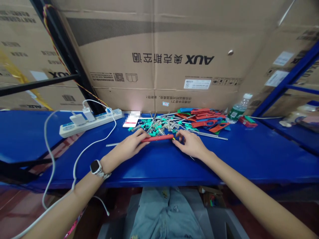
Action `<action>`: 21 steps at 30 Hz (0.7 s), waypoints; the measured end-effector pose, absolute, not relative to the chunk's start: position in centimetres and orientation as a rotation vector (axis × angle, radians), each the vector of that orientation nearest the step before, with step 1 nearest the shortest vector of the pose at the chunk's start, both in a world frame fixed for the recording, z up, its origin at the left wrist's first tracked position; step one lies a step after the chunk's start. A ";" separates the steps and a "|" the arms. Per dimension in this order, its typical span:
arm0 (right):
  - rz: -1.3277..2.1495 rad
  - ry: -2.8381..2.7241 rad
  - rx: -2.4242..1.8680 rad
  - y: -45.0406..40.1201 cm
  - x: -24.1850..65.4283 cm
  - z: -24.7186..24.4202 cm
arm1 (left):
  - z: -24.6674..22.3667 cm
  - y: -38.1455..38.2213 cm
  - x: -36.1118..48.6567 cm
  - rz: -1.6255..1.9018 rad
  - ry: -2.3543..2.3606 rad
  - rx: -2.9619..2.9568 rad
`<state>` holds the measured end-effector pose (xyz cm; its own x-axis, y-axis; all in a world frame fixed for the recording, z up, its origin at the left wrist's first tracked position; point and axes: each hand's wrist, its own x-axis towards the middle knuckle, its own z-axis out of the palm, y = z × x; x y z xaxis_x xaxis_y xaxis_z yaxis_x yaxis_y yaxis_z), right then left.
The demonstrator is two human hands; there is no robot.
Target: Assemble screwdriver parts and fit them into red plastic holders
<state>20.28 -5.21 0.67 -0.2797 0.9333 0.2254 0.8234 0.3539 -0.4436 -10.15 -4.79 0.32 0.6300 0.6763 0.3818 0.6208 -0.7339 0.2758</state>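
My left hand is closed around one end of a long, slim red plastic piece, seen edge-on above the blue tabletop. At its other end, my right hand curls with thumb and fingers by a small yellow bit. Whether those fingers grip that bit or the red end, I cannot tell. Just behind both hands lies a heap of small metal parts with teal plastic ends. To its right are piled flat red, blue, orange and green plastic pieces with oval holes. Thin metal rods lie in front of that pile.
A white power strip with chargers stands at the left, its white cable crossing near my left forearm. Back right are a water bottle and a small red box. Large cardboard cartons wall off the blue table.
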 end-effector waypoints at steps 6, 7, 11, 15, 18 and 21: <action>0.071 -2.364 -1.192 -4.5 19.7 2.7 | 2.0 -3.0 -7.9 0.783 1.158 2.968; 0.012 -2.408 -1.192 -3.9 19.6 3.1 | 2.3 -2.4 -7.5 0.797 1.158 2.974; -0.071 -2.543 -1.167 0.0 19.4 4.7 | 3.7 1.5 -6.5 0.797 1.101 2.959; -0.211 -2.600 -1.299 4.9 20.1 6.4 | 5.1 6.8 -7.2 0.693 1.224 2.881; -0.346 -2.616 -1.454 8.2 20.7 7.3 | 5.7 10.0 -7.8 0.531 1.453 2.789; -0.420 -2.635 -1.566 10.7 20.8 7.5 | 5.7 11.7 -7.5 0.415 1.673 2.722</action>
